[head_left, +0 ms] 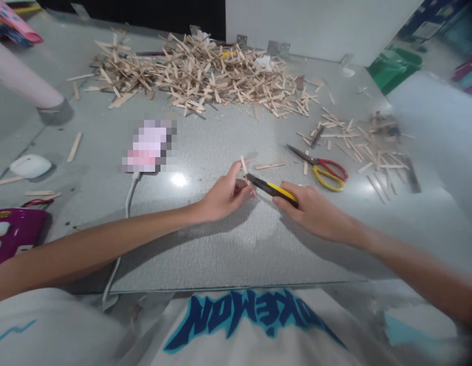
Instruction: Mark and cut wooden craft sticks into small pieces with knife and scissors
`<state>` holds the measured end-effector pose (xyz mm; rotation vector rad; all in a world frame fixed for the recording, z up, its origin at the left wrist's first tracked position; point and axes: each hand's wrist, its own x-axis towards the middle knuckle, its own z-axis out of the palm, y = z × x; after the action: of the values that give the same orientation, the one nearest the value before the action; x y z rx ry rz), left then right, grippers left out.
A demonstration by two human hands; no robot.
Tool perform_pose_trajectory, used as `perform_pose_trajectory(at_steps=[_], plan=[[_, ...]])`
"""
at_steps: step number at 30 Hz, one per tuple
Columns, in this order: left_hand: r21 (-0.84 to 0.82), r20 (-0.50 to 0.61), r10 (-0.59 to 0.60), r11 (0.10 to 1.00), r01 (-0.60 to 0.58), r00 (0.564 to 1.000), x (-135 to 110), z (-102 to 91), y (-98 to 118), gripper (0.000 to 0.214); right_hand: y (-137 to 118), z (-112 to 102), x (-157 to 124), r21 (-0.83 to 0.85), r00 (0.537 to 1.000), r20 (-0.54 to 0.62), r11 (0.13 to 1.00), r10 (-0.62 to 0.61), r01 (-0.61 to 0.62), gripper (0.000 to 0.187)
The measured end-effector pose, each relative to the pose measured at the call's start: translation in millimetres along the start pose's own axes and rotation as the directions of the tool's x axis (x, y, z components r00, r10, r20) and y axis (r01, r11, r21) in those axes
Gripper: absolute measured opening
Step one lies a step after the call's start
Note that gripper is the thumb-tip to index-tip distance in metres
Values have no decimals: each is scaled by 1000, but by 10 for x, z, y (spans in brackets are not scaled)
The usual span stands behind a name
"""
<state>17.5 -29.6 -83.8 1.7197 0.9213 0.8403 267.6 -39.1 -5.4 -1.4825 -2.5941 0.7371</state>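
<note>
Near the middle of the table, my left hand (224, 195) pinches a short piece of wooden stick (243, 165), which stands tilted between the fingers. A yellow and black utility knife (274, 190) is gripped in my right hand (312, 211). Its blade end points left and meets the stick, or comes very close to it. One loose wooden stick (270, 165) lies flat just beyond the knife. Scissors with one red and one yellow handle (325, 170) rest to the right, their blades shut and pointing left.
A large heap of wooden sticks (205, 76) spreads along the back. Smaller pieces (373, 145) are scattered at the right. Left of my hands lie a blurred-out phone (148, 145) with a white cable (129, 198), a white mouse (30, 165) and a purple device (20, 231).
</note>
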Motion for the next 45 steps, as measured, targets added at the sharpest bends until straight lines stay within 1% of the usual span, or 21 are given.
perform_pose_trajectory(at_steps=[4,9,12,15,18,20,22,26,29,31,33,36,41,45], plan=[[65,22,33,997,-35,999,-16,2,-32,57,-31,-71,53,22,999,38,1000,-21,20,32],[161,12,30,987,-31,999,-38,-6,7,52,-50,-294,109,45,997,76,999,-23,20,40],[178,15,33,983,-35,999,-41,-6,16,50,-31,-415,149,38,995,95,999,-2,-1,44],[169,14,42,985,-44,999,-39,-7,-9,49,-12,-467,178,72,993,115,997,-22,14,46],[85,8,38,996,-38,999,-35,-5,-42,39,-35,-420,163,72,997,65,997,-35,30,43],[-5,4,30,1000,-30,1000,-31,0,-55,30,-60,-347,128,60,1000,7,998,-16,16,41],[-78,5,28,997,-28,1000,-21,4,-58,26,-73,-270,84,67,1000,-24,998,-12,14,38],[-196,38,56,979,-47,998,22,-25,-44,26,-45,-193,4,90,1000,-8,996,-18,18,36],[-311,124,61,950,-19,990,60,-85,-23,31,-6,-203,-35,100,1000,13,995,-5,4,36],[-320,207,44,947,25,977,75,-129,-8,37,24,-220,-50,105,999,35,994,-10,7,37],[-298,274,34,953,52,961,78,-163,3,32,63,-241,-56,109,998,56,994,-18,12,41],[-286,333,24,955,77,943,72,-181,12,29,138,-290,-58,138,995,92,990,-35,22,46],[-283,360,22,955,87,933,78,-146,14,27,236,-406,-68,129,988,145,991,-45,26,49],[-305,349,46,950,67,936,88,-116,-16,29,155,-451,-26,120,986,166,993,-22,2,50]])
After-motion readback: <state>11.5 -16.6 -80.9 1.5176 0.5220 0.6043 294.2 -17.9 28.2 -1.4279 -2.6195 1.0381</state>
